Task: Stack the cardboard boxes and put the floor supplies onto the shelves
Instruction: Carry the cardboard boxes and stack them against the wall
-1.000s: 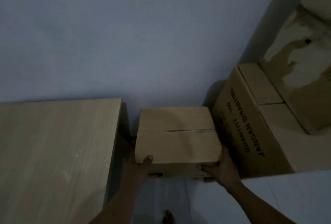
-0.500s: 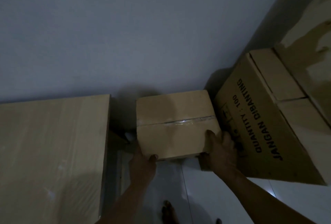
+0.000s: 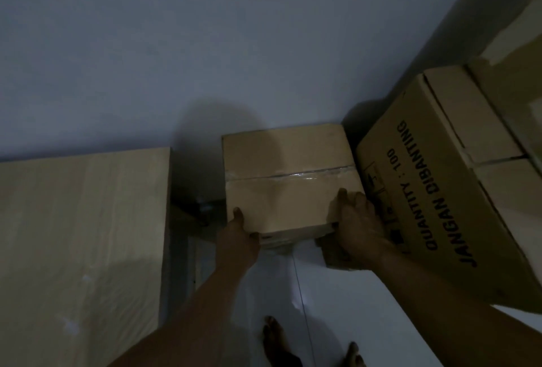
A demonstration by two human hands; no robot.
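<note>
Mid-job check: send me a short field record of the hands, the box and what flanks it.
held item: small taped cardboard box, between both hands
left hand: grips its near left corner, thumb on top
right hand: grips its near right corner
right side: large printed cardboard box, close beside
left side: wooden cabinet, gap between
below: white tiled floor

Whole view looking dim and grainy, colours muted. Soft round shadow falling on pale grey-blue wall (image 3: 225, 73) and over top of small brown cardboard box (image 3: 281, 158). Faint glint showing on clear tape strip (image 3: 308, 175). Skin of left hand (image 3: 238, 239) and right hand (image 3: 358, 227) showing near black, detail lost. Edges of large printed brown cardboard box (image 3: 425, 179) bowing toward right, wide-angle distortion
</note>
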